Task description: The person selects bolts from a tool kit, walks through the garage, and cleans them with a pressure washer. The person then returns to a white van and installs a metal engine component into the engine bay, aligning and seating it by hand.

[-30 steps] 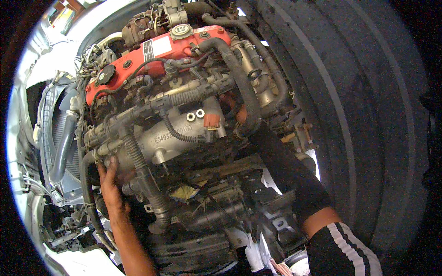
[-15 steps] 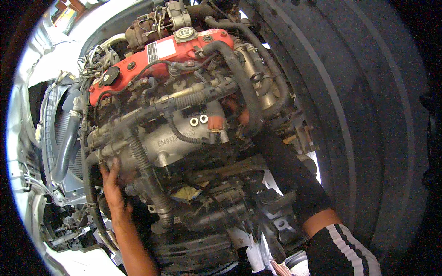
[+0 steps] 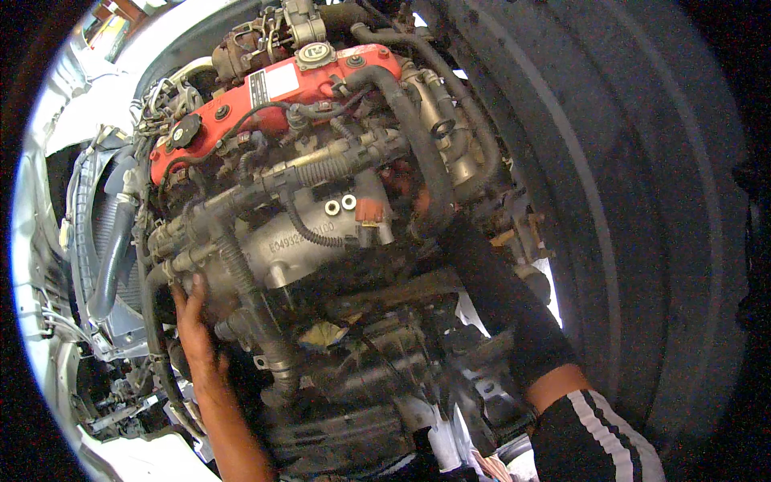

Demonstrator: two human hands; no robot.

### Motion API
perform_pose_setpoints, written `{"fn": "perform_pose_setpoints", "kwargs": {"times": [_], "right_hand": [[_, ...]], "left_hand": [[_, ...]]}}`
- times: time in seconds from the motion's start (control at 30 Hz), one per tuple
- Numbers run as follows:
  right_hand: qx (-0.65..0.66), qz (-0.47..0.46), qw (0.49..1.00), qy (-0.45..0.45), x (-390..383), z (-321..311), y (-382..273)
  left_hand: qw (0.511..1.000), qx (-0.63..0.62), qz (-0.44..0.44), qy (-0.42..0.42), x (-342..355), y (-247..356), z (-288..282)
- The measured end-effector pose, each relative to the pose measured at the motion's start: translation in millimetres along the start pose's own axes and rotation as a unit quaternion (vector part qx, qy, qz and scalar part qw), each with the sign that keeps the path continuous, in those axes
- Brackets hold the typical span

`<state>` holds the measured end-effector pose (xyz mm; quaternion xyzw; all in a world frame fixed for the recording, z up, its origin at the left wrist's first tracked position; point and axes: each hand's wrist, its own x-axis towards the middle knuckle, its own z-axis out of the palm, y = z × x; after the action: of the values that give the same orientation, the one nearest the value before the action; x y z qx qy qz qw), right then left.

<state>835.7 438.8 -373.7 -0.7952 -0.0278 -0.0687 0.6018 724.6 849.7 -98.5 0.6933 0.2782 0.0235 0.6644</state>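
My left hand [image 3: 195, 325] rests against the left end of the silver intake manifold [image 3: 301, 241]; two fingers point upward, spread apart, with nothing visible held in them. Its other fingers are partly hidden. My right forearm [image 3: 514, 305], in a dark sleeve, reaches in from the lower right. My right hand [image 3: 423, 199] is deep beside the thick black hose [image 3: 430, 161], near the manifold's right end; only a reddish patch shows, so its fingers and any grip are hidden. An orange-brown connector [image 3: 369, 212] sits on the manifold beside it.
The engine's red valve cover [image 3: 233, 104] with a black oil cap [image 3: 187, 131] lies above the manifold. A corrugated conduit [image 3: 249, 281] runs down past my left hand. The radiator [image 3: 127, 265] stands at the left; a large dark ribbed panel [image 3: 610, 201] walls off the right.
The view has shifted slightly, so the engine sits a little further left. Both hands stay in about the same places.
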Motion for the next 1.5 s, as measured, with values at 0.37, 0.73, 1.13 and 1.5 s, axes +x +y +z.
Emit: {"fn": "perform_pose_setpoints", "kwargs": {"times": [0.37, 0.73, 1.13, 1.5], "right_hand": [[-0.076, -0.035, 0.996, 0.029, 20, 11, 35], [0.146, -0.033, 0.971, 0.188, 38, 37, 58], [-0.033, -0.058, 0.997, 0.050, 11, 17, 46], [-0.017, -0.053, 0.998, 0.041, -1, 12, 21]], "left_hand": [[0.998, 0.040, 0.029, -0.024, 7, -6, -5], [0.999, 0.016, 0.032, -0.036, 9, -9, -4], [0.998, 0.002, 0.035, -0.047, 9, -9, -4], [1.000, 0.005, 0.028, -0.004, 3, -3, 4]]}}
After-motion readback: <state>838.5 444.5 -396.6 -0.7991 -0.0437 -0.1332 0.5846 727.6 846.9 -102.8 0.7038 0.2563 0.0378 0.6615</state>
